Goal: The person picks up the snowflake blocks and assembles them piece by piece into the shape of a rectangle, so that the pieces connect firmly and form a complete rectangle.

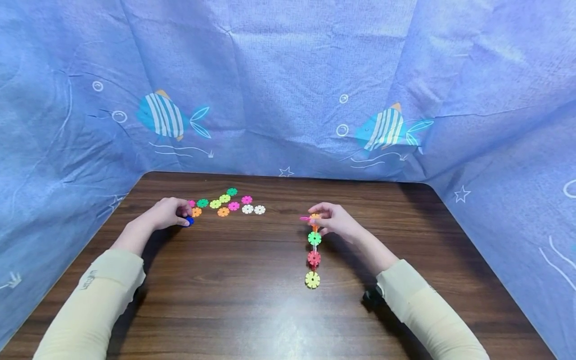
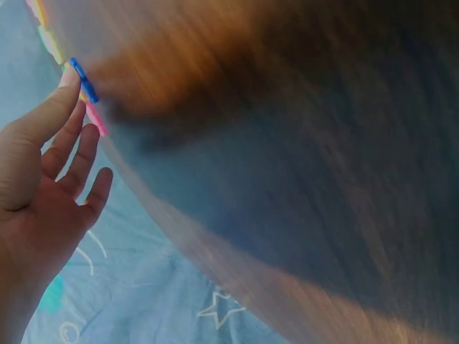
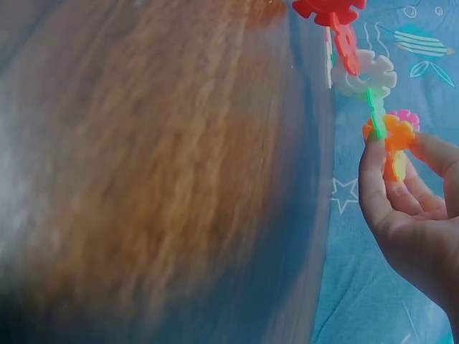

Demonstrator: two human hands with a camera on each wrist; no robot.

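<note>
My left hand (image 1: pixel 170 213), at the left side of the table, pinches a blue notched plastic disc (image 1: pixel 190 220). The left wrist view has the thumb on that blue disc (image 2: pixel 83 80), with the other fingers loosely bent. An orange disc (image 1: pixel 196 212) lies right beside these fingertips. On the right, my right hand (image 1: pixel 338 221) grips the far end of a chain of interlocked discs, by an orange disc (image 3: pixel 399 133) with a pink one (image 1: pixel 305 218) next to it. From there the chain runs toward me through a green disc (image 1: pixel 314 238) and a red disc (image 1: pixel 314 258) to a yellow disc (image 1: pixel 312 280).
Between the hands, toward the back, several loose discs lie spread out, among them a white disc (image 1: pixel 259 210), a pink disc (image 1: pixel 246 199) and a green disc (image 1: pixel 231 191). Behind the wooden table (image 1: pixel 216 300) hangs a blue fish-print cloth (image 1: pixel 288 100). A small black object (image 1: pixel 371 298) shows by the right sleeve.
</note>
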